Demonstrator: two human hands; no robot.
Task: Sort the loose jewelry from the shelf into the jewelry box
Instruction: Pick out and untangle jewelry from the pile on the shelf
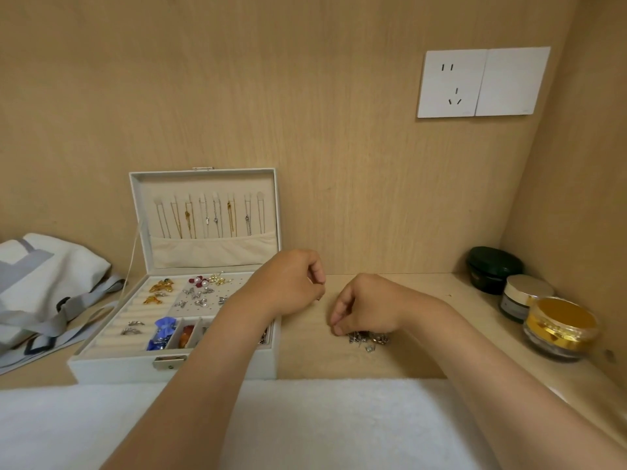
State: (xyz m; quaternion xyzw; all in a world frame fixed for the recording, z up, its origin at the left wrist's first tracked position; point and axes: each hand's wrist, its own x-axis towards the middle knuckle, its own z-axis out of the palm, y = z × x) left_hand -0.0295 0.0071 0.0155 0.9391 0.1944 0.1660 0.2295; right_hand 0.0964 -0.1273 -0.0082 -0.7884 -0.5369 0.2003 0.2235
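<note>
Wooden shelf [417,293], head view.

- Jewelry box [112,368]: white, at the left of the shelf, lid [136,212] standing upright against the back wall. Necklaces [203,218] hang in a row inside the lid. Tray holds gold bow pieces [161,286] in the ring rolls, small earrings [196,294] on the perforated panel and a blue bow [165,329] in a front compartment.
- Loose jewelry [368,339]: small silver pile on the bare shelf, right of the box and apart from it.
- Left hand [288,283]: forearm crosses the box's right front corner; fingers curled, tips just past the box's right edge. Cannot tell whether they hold anything.
- Right hand [366,307]: fingers curled downward, tips at the pile's left edge. Cannot tell whether a piece is pinched.
- Hands near each other, not touching.
- Right corner: dark green container [493,266], silver-lidded jar [524,296], gold-lidded jar [561,327], in a row.
- Far left: canvas bag [51,276]. Front: white cloth [322,418]. Back wall: socket plate [451,84].
</note>
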